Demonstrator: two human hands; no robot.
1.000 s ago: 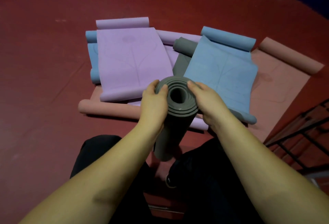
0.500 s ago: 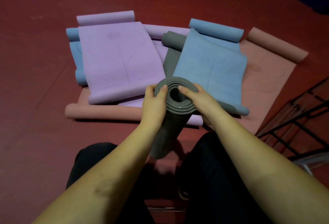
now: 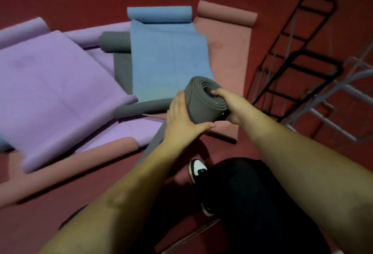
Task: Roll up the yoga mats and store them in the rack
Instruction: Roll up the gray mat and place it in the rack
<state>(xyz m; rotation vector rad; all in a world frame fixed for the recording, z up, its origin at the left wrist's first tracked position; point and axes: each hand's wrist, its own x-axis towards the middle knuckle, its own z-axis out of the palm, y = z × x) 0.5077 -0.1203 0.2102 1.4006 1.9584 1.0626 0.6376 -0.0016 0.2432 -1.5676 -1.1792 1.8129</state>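
Gripping the rolled grey mat (image 3: pixel 198 102) above the half-unrolled blue mat (image 3: pixel 167 60) and pink mat (image 3: pixel 228 52), the left hand (image 3: pixel 182 120) curls round its side, the right hand (image 3: pixel 232 105) clasps its spiral end, near the black rack (image 3: pixel 298 60).

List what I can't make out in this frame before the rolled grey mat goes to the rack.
Head view only:
- Rolled grey mat: its lower end is hidden behind the left hand and forearm.
- Right hand: fingertips hidden inside the roll's core.
- Black rack: slots too dark and blurred to tell whether any hold mats.
- Purple mat: cut off by the left edge.
- Second grey mat: mostly covered by the blue mat.
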